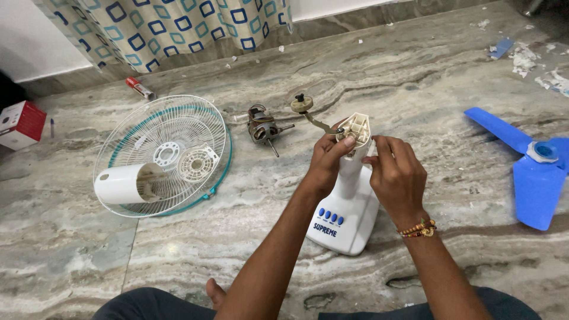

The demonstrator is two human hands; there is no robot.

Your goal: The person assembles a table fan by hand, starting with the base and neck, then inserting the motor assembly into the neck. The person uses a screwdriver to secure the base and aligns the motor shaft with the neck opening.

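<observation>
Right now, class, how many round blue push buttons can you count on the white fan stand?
4, in one short row on the white plastic fan stand, just above its printed label.

Head view, looking steeply down, near floor (415, 89).

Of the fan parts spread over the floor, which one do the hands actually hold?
The white fan stand with blue buttons: both hands grip its neck. The wire guard, motor and blue blade lie untouched.
</observation>
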